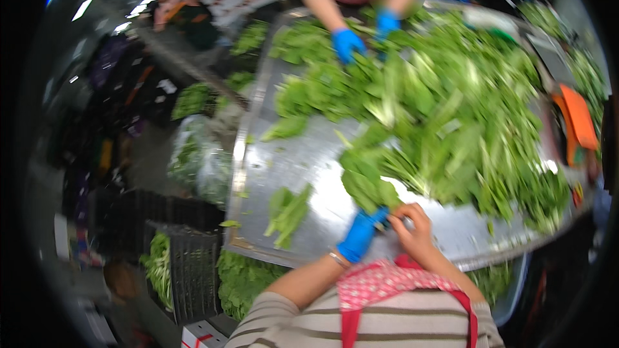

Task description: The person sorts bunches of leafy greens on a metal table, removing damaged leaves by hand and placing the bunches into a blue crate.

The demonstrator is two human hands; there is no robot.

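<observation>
My left hand (360,237), in a blue glove, grips a small bunch of leafy greens (367,186) by its stem end, leaves pointing away from me. Close against it, my bare right hand (414,229) has thumb and fingertips pinched at the base of the same bunch; what exactly lies between them is blurred. Beneath both hands is a metal-topped table (324,154). A large heap of loose leafy greens (459,121) lies beyond and to the right. Some separate stalks (289,212) rest on the metal to the left.
Across the table a co-worker's blue-gloved hands (349,46) are in the greens. An orange object (575,121) stands at the right edge. On the left are a clear bag of greens (198,159) and a black crate (196,270). A raised rim (239,150) borders the table.
</observation>
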